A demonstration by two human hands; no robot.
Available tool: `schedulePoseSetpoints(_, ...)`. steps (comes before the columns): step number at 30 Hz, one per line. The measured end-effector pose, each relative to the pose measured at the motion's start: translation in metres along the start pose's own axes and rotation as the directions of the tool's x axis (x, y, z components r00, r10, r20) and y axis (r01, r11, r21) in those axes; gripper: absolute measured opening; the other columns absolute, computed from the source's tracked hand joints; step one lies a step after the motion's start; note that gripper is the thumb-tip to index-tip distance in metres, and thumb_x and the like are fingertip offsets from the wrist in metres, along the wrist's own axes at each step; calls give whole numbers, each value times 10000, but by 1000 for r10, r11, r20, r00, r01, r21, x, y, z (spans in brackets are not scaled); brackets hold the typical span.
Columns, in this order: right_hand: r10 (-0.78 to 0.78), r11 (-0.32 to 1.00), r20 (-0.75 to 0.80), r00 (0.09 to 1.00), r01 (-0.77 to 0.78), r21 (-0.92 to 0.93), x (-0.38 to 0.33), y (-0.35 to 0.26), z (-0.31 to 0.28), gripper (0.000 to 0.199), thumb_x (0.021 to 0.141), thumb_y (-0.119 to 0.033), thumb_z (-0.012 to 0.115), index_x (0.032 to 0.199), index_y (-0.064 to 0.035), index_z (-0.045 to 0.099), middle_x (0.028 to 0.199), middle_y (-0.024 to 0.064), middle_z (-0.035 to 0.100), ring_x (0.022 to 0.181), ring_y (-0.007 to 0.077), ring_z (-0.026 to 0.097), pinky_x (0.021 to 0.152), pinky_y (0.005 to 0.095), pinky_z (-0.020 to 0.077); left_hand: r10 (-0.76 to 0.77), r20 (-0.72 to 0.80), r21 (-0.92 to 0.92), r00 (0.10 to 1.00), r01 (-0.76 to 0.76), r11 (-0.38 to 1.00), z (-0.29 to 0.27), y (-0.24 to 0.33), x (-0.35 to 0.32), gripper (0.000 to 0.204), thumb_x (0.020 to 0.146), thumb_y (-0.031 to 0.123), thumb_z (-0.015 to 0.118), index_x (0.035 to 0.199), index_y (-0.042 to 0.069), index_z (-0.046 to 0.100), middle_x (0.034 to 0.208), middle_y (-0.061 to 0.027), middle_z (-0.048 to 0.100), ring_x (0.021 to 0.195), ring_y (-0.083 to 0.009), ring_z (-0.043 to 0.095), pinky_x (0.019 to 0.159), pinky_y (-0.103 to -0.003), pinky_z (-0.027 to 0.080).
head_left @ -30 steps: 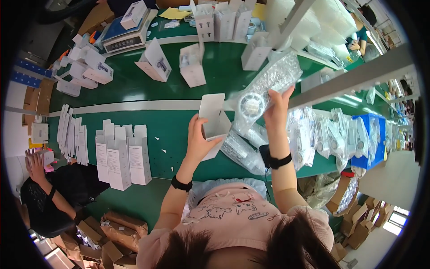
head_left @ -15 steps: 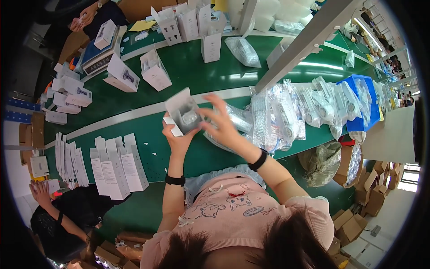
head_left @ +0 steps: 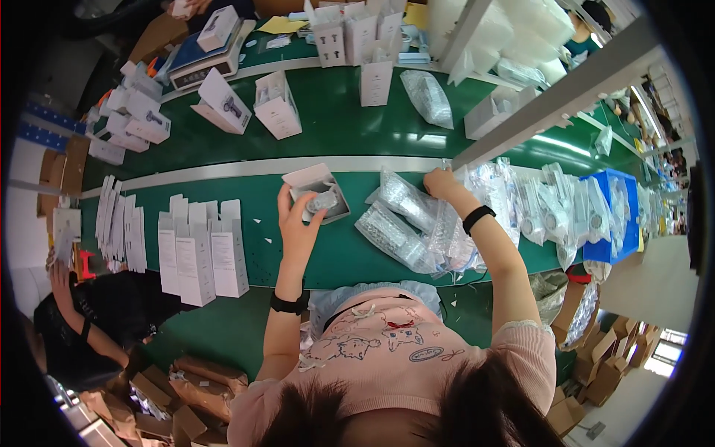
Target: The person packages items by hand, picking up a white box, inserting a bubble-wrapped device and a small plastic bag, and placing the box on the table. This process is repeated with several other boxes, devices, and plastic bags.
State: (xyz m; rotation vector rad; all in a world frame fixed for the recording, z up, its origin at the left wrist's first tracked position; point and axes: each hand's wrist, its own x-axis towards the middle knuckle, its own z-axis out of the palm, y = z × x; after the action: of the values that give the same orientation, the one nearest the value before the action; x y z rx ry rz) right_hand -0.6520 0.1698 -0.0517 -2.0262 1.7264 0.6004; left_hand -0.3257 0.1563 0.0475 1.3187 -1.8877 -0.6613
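The open white box, a clear-wrapped item inside, was held in the partly curled left hand. The right hand, loosely bent, lay at the bubble-wrapped packages; its grip could not be told. White cartons with small printed lines stood leftward on the green surface; brown cardboard boxes occupied the room below.

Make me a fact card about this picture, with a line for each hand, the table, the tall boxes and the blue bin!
Left hand: holds an open white box; a wrapped thing shows in its opening
Right hand: at the bubble-wrapped packs; grip unclear
Table: green
Tall boxes: white, grouped on the left
Blue bin: far right, with wrapped packs
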Motion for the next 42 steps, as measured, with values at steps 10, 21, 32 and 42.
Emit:
schedulePoseSetpoints(10,229,515,-564,793,393,762,-78,-57,-111,57,780,-10,531,762,-28,479,831,95,584,698,188,582,602,309,469,-244,-70,-98,967,237,967,-11,2,23,141,619,28,679,723,5,588,914,-113,568,596,-126,487,545,-231,395)
schedulePoseSetpoints(21,-240,606,-899,365,781,155,-38,-177,-119,166,691,-2,596,835,-25,516,848,90,573,865,277,542,716,340,459,-303,-44,-441,952,254,861,-11,-29,25,121,589,-17,656,675,-43,575,842,-97,600,694,-131,547,602,-233,434)
schedulePoseSetpoints(32,-96,755,-928,361,634,169,-31,-181,-110,631,584,-197,723,1120,-44,427,1106,147,439,1127,302,363,938,384,310,-187,-156,-453,970,99,886,-52,-46,9,521,662,120,672,1112,31,425,1226,-130,385,1143,-247,368,902,-362,337)
schedulePoseSetpoints(42,-44,293,-671,740,652,700,-65,-108,-67,806,537,-172,762,1213,-40,344,1188,149,398,1127,276,371,954,359,292,-287,103,930,952,10,367,-82,-161,-60,745,650,-38,555,1309,103,237,1374,-103,194,1274,-293,157,957,-585,91)
